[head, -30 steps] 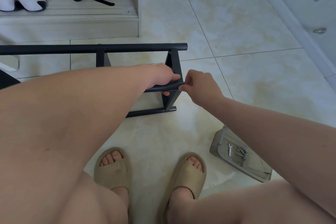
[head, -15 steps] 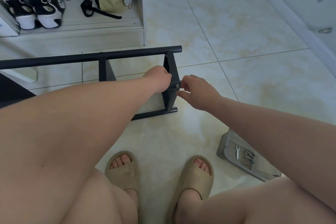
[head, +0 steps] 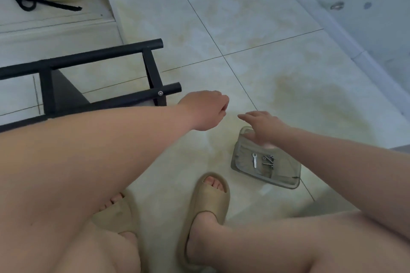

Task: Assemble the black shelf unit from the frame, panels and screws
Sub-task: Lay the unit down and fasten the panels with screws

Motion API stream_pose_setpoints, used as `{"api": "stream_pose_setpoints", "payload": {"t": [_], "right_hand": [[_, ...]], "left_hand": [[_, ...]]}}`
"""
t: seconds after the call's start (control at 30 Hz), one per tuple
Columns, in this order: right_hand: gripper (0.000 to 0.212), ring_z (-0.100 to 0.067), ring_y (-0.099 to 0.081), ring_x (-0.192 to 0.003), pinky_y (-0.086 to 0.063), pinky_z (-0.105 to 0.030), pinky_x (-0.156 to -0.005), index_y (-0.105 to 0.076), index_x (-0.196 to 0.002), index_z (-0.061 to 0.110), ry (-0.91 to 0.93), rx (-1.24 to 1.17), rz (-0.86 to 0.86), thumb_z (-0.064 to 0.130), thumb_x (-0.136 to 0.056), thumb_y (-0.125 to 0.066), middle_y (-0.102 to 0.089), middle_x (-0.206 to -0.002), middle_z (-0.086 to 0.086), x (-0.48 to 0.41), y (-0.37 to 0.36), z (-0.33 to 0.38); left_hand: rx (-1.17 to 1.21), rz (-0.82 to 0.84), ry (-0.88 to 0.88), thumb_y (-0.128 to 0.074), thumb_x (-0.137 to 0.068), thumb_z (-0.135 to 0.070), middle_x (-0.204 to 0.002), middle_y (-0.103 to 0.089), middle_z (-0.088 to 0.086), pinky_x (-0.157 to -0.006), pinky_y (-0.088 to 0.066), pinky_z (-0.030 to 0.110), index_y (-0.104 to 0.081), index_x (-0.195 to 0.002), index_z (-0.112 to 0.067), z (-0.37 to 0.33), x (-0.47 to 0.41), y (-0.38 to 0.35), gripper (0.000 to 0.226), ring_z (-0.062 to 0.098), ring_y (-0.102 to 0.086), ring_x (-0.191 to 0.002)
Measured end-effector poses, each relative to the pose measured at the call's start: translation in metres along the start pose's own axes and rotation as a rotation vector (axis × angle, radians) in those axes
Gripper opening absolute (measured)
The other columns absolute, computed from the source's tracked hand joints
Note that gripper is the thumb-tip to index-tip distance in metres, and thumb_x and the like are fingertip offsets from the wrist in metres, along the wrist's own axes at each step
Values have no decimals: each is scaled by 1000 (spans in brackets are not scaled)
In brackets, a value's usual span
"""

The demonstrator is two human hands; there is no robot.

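Since the black frame (head: pixel 88 57) lies tipped on the floor (head: pixel 244 29) at the left, its near joint faces up, with one silver screw (head: pixel 160 93) seated in the matte round tube. Beside it the left hand (head: pixel 205 109) hangs curled, nothing visible in it. The right hand (head: pixel 264 127) reaches flat-fingered over the clear tray (head: pixel 241 157), probably for the spanner (head: pixel 254 160) and loose screws (head: pixel 269 160) there.

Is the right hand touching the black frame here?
Apart. Head view: the right hand hovers over the tray, with open floor between it and the black frame.
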State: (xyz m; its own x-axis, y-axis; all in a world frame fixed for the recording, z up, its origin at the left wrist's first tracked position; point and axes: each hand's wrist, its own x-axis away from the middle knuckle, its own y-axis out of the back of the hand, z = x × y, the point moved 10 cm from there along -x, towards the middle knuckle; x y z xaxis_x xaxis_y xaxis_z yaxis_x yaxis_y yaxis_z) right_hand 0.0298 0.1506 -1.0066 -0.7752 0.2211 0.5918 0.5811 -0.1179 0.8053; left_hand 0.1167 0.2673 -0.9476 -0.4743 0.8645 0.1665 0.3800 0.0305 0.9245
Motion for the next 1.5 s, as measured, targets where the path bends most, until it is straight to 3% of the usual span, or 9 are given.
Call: {"api": "stream_pose_setpoints", "payload": {"t": [0.17,0.33,0.43,0.6,1.0,1.17,1.3,1.43,1.5], "right_hand": [[58,-30,-40,-141,-39,-40,-111,-25,-158,30,-114,1,211,37,-105,-46,-39,-157,-4,-9,-64,-69],[42,-31,-57,-124,-49,-31,-95,-48,-147,21,-163,9,362,21,-105,-47,-58,-141,-8,-27,-136,-111],[35,-33,-63,-113,-53,-34,-91,-61,-133,17,-208,-33,342,14,-99,-51,-65,-127,-11,-41,-163,-125],[29,-35,-63,-105,-51,-35,-83,-65,-122,13,-207,-179,265,13,-94,-56,-67,-116,-14,-61,-197,-135],[30,-39,-64,-107,-54,-42,-88,-66,-115,8,-219,-224,103,1,-91,-51,-66,-117,-21,-83,-214,-131],[30,-39,-63,-103,-45,-35,-74,-61,-117,7,-235,-224,76,2,-89,-54,-63,-115,-21,-83,-216,-125],[34,-39,-63,-105,-52,-42,-82,-58,-124,9,-214,-210,60,4,-90,-52,-61,-116,-20,-84,-218,-118],[31,-39,-62,-104,-51,-40,-78,-59,-118,7,-198,-236,81,10,-87,-62,-62,-115,-19,-84,-214,-115],[19,-37,-61,-97,-45,-35,-72,-59,-103,10,-204,-269,42,13,-85,-64,-63,-109,-18,-80,-202,-115]], "left_hand": [[-153,245,-150,-41,-102,-27,-133,-50,3,-79,-37,34,-53,-125,-22,-43,-24,-72,26,26,-49,-120],[-298,272,-378,-50,-97,-35,-138,-49,6,-93,-40,39,-52,-127,-18,-91,-30,-140,35,27,-42,-129],[-367,325,-487,-51,-96,-36,-143,-48,3,-105,-37,42,-53,-129,-18,-101,-17,-184,38,26,-33,-138],[-360,359,-488,-38,-100,-11,-152,-42,6,-118,-19,51,-49,-133,-14,-86,-7,-221,35,25,-9,-153],[-267,262,-513,-39,-102,-14,-145,-48,1,-118,-20,47,-50,-128,-18,-84,-10,-221,28,22,-15,-151],[-280,260,-491,-37,-102,-13,-146,-48,2,-118,-20,45,-51,-128,-17,-86,-12,-220,29,23,-15,-151],[-297,260,-485,-38,-102,-12,-145,-49,3,-116,-24,45,-52,-126,-17,-87,-12,-220,28,23,-16,-150],[-310,265,-516,-43,-101,-17,-145,-49,3,-113,-27,44,-53,-127,-17,-85,-12,-221,27,23,-19,-149],[-283,276,-532,-47,-102,-31,-149,-45,1,-114,-26,42,-52,-129,-19,-84,-11,-219,30,23,-19,-150]]}}
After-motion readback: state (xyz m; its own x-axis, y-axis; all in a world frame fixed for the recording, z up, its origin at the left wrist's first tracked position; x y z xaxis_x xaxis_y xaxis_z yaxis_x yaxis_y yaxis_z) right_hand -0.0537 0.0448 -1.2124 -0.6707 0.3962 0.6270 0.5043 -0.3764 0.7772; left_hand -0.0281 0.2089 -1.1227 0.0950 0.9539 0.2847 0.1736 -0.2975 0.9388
